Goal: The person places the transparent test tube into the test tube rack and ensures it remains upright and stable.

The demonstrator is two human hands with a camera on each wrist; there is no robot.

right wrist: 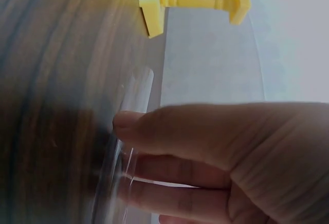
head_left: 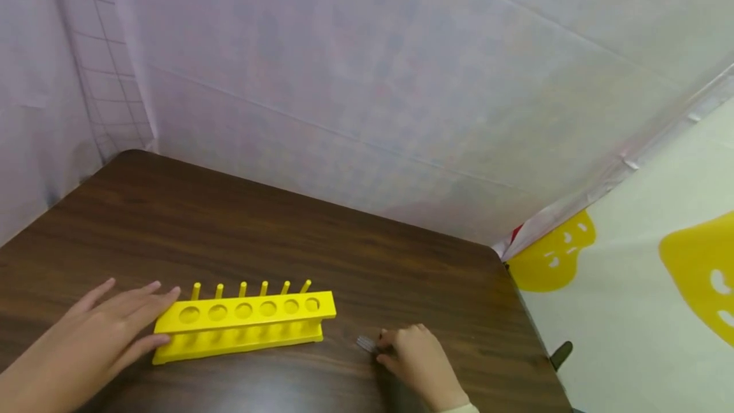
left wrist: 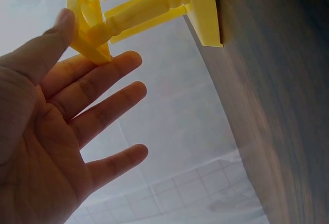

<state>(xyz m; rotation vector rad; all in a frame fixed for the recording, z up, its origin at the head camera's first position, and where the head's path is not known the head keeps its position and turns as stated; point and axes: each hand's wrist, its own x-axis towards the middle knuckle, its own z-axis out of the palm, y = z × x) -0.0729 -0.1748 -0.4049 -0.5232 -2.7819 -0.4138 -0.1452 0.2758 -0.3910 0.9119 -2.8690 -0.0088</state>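
A yellow test tube rack stands upright on the table, its row of round holes facing up and a row of pegs along the far side. My left hand holds the rack's left end; in the left wrist view the thumb and index finger pinch the upper shelf's corner, the other fingers spread. To the right of the rack, my right hand grips a clear test tube between thumb and fingers. The tube lies low along the tabletop, its rounded end pointing toward the rack. The palm hides part of it in the head view.
The dark wood-grain table has rounded far corners. White sheeting hangs behind it and at the left. On the right is a pale sheet with yellow shapes, and a dark green object shows beside the table's edge.
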